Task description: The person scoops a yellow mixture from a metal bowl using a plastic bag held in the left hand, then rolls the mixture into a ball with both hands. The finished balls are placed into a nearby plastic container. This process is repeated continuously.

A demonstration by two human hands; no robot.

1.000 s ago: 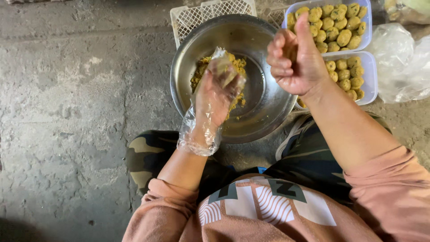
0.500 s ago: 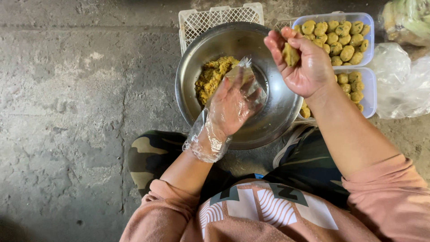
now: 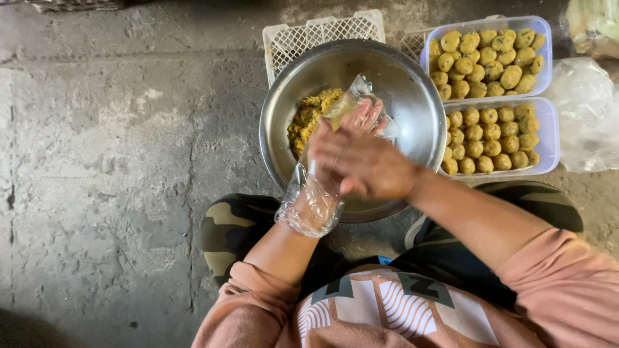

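While the right hand point(image 3: 367, 164) lies across the left hand point(image 3: 335, 161), both hover over the bowl point(image 3: 412, 96). A thin clear glove point(image 3: 313, 203) covers the left hand, loose and crinkly at the wrist. The right hand is bare. Its fingers curl in against the gloved palm. They seem to press something between the two hands, but I cannot tell what, because it is hidden.

Inside the bowl, at about 9 o'clock, sits the mix point(image 3: 309, 119). It is yellow and crumbly. I think it is soft and a bit sticky, so it squashes and takes a shape when squeezed. It looks light. A small pinch from the heap, scooped with the fingertips, seems the best way to take it. Too hard a squeeze could break it apart.

At 2 o'clock from the bowl stands the top tub point(image 3: 545, 58), full of round yellow balls point(image 3: 490, 55). Just below it, at 3 o'clock, is the low tub point(image 3: 551, 138) with more balls in neat rows. They look soft too, and easy to dent.

Behind the bowl at 12 o'clock is a white crate point(image 3: 309, 35). A clear bag point(image 3: 587, 109) lies at 3 o'clock, past the tubs. The floor point(image 3: 116, 161) is grey and rough.
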